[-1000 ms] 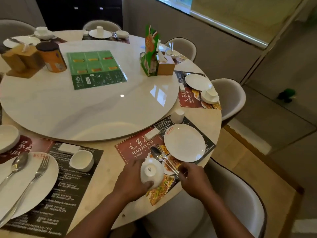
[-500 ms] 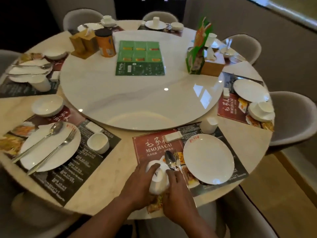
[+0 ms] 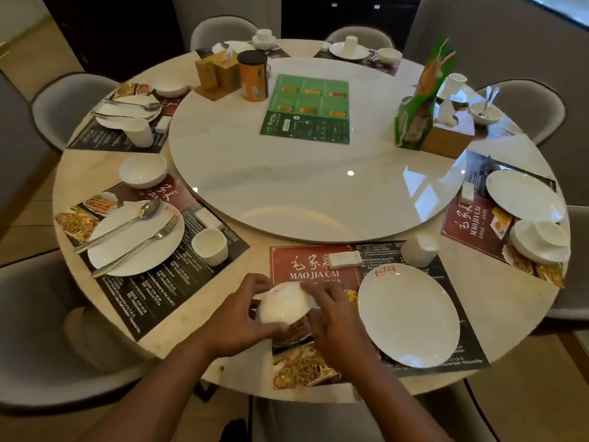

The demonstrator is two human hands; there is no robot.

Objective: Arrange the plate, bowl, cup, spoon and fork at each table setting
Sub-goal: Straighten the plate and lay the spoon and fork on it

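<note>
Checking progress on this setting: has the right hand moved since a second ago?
Yes. The right hand moved left, away from the plate, onto the bowl.

Near setting: white bowl [image 3: 283, 303] tilted, motion-blurred, gripped between left hand [image 3: 236, 317] and right hand [image 3: 338, 323]. White plate [image 3: 409, 315] just right of it, flat, empty. White cup [image 3: 419, 250] beyond the plate's far edge. Left setting: left plate [image 3: 149, 258] carries spoon [image 3: 127, 223] and fork [image 3: 140, 247], parallel, diagonal. Left cup [image 3: 210, 245] is to its right, left bowl [image 3: 143, 170] farther back.
</note>
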